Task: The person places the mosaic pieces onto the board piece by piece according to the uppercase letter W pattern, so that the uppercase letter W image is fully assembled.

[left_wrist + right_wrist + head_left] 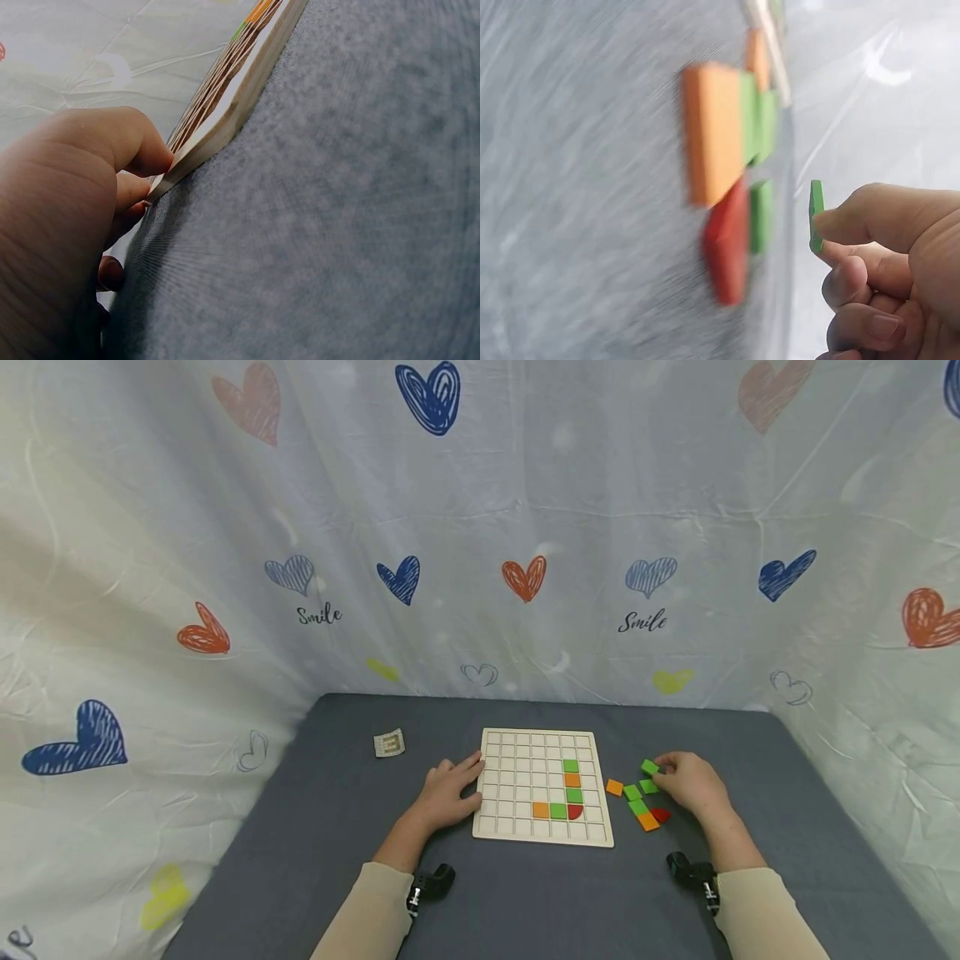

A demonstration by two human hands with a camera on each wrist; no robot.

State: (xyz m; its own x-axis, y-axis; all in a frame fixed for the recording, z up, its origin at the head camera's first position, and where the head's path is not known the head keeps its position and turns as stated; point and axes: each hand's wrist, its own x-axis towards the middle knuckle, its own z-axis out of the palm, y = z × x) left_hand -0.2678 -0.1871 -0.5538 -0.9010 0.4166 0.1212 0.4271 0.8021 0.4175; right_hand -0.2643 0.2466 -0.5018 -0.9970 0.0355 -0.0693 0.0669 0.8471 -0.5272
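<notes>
A pale wooden grid board lies on the table. My left hand rests at its left side, thumb and fingertips touching the edge; the thumb meets the rim in the left wrist view. On the board, orange, green and red tiles form an L, with a rounded red tile at the corner. To the right of the board, my right hand pinches a green square tile between thumb and finger, raised off the table in the right wrist view. Loose tiles, including an orange one and a red one, lie beside it.
A small beige printed piece lies on the grey tablecloth, left of the board. Separate from the loose cluster, an orange tile sits close to the board's right edge. A white curtain with hearts hangs behind the table.
</notes>
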